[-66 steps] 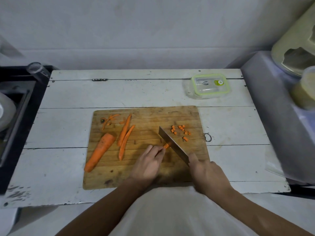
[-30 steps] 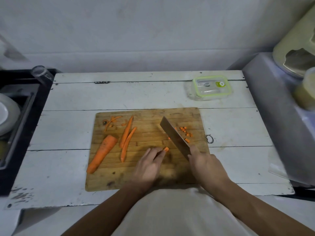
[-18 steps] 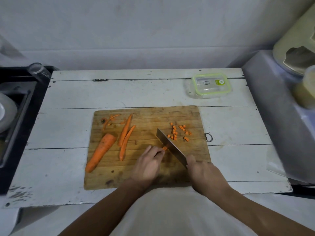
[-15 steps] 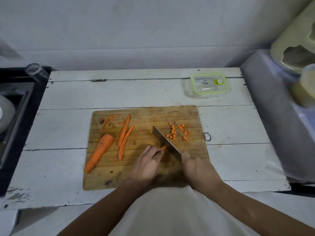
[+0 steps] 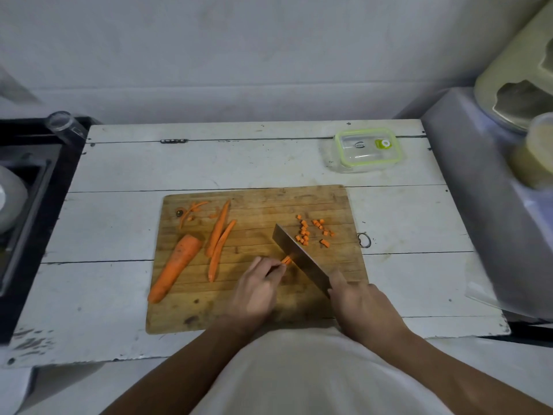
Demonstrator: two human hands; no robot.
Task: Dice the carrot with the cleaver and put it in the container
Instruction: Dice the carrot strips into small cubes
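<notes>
Head view: short orange carrot strips (image 5: 286, 260) pinched on worn wooden cutting board (image 5: 257, 307), steel cleaver (image 5: 300, 259) set against them.

Strips held at fingertips of left hand (image 5: 254, 290), fingers curled down onto them; cleaver blade angled across board, edge down just right of strips, handle wrapped fully in right hand (image 5: 360, 304). Small orange diced cubes (image 5: 312, 232) scattered right of blade. Two long orange carrot slices (image 5: 220, 239) left of centre, thick peeled carrot half (image 5: 176, 266) beyond them, thin orange peel scraps (image 5: 191, 211) near far-left corner. Clear lidded container with green rim (image 5: 366, 149) well apart on white painted plank table (image 5: 119, 163), far right, closed. Metal ring (image 5: 363, 240) at board's right edge.
</notes>
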